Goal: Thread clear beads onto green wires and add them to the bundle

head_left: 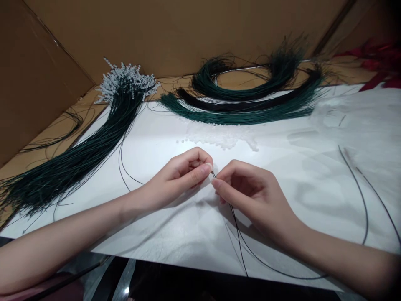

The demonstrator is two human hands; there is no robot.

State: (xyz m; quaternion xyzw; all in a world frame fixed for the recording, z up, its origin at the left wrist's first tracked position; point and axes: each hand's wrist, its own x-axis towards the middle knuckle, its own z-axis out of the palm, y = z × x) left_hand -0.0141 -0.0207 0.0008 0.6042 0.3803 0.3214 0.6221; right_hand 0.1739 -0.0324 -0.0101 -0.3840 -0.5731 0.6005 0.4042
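Observation:
Over the middle of the white sheet, my left hand (pixel 184 171) pinches the upper end of a thin dark wire (pixel 239 236) between thumb and forefinger. Whether a bead is between those fingertips is hidden. Just to the right, the thumb and fingers of my right hand (pixel 247 188) close on the same wire a little lower down. Two strands hang below this hand, and one bends round towards my right forearm. Behind both hands lies a loose patch of small white beads (pixel 219 136).
At the left rests a big bundle of dark green wires (pixel 90 146), tipped with white beads (pixel 128 81). Curved bundles of green and black wire (pixel 244 106) lie at the back against a cardboard wall (pixel 188 33). Clear plastic (pixel 354 133) and red ribbon-like pieces (pixel 380 62) are at the right.

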